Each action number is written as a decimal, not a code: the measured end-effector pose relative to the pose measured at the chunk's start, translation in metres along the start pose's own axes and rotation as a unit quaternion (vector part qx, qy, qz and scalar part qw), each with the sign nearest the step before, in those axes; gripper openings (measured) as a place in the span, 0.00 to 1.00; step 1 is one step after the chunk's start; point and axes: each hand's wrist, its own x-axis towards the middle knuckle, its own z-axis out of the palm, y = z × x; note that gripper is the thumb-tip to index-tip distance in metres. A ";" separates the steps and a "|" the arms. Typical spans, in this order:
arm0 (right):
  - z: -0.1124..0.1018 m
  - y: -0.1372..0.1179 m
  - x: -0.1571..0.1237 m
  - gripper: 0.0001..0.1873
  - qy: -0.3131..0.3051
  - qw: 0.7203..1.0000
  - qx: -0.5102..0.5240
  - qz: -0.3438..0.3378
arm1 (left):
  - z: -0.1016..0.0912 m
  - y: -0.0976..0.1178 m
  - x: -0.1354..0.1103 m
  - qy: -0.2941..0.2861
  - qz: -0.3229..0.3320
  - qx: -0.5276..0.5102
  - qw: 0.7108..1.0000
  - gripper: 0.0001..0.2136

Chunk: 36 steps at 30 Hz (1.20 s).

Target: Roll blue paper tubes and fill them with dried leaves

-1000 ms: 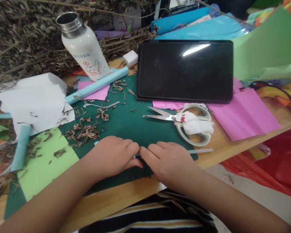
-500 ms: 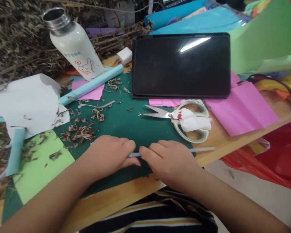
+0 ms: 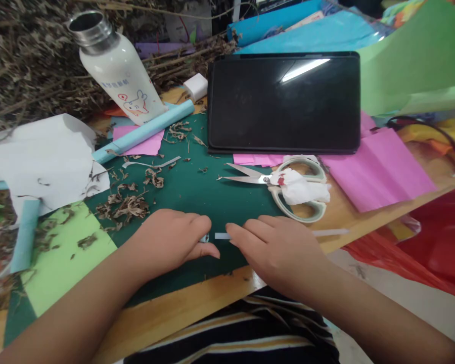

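My left hand (image 3: 178, 235) is closed around a small light blue paper roll (image 3: 206, 237); only its end shows beside the thumb, and the rest is hidden in the palm. Just to the right, my right hand (image 3: 271, 245) pinches a thin whitish strip (image 3: 222, 236) lying level over the green mat (image 3: 197, 197). The strip's short end points at the roll across a small gap, and its long end sticks out past the little-finger side. Scissors (image 3: 265, 180) with white wrapping on the handles lie with blades parted beyond my right hand.
Behind the scissors lies a black tablet (image 3: 284, 103). A white bottle (image 3: 125, 76) without a lid stands back left, near a long blue paper roll (image 3: 144, 131). Dried leaves (image 3: 127, 205), green paper (image 3: 66, 258), white paper (image 3: 53, 156) and pink paper (image 3: 379, 172) surround the work area.
My right hand has drawn slightly to the right with the strip, so a gap now shows between its end and the blue roll. My left hand has hardly moved.
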 end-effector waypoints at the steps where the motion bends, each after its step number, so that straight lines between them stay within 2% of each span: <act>1: 0.001 -0.001 0.000 0.11 0.002 1.000 0.000 0.000 | 0.000 0.000 0.000 0.001 -0.002 -0.001 1.000 0.23; 17: -0.005 -0.017 0.021 0.17 -0.072 0.997 0.029 0.005 | 0.002 0.000 -0.001 0.031 0.012 -0.004 0.999 0.27; 21: -0.004 -0.021 0.024 0.16 -0.066 0.997 0.040 0.010 | 0.005 -0.002 -0.002 0.043 0.000 -0.020 0.999 0.27; 27: -0.010 -0.003 0.015 0.10 -0.057 0.997 0.054 0.025 | 0.003 -0.005 -0.004 0.028 0.008 -0.022 0.999 0.23; 32: -0.012 0.012 0.002 0.11 -0.001 0.996 0.040 0.078 | -0.002 -0.002 -0.002 -0.004 0.007 0.011 1.000 0.15; 36: -0.004 0.007 0.002 0.07 -0.046 0.997 0.038 0.045 | -0.004 0.000 0.000 -0.027 -0.002 0.021 0.999 0.11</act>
